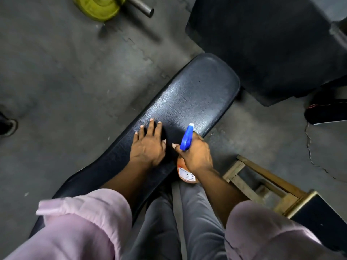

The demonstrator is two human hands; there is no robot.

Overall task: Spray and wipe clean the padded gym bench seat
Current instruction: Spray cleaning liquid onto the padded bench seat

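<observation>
The black padded bench seat [191, 94] runs diagonally from lower left to upper right. My left hand [148, 145] rests flat on the pad near its middle, fingers spread and straight. My right hand [195, 154] grips a spray bottle [186, 175] with a blue trigger head and an orange body with a white label. The bottle's nozzle points over the far half of the seat. It is held at the bench's right edge, just right of my left hand. No cloth is in view.
A larger black pad [262, 44] stands at the upper right, close to the bench's far end. A wooden stool frame [259, 177] sits to the right on the grey floor. A yellow weight plate on a bar [99, 6] lies at the top left. A shoe [324, 113] is at the right edge.
</observation>
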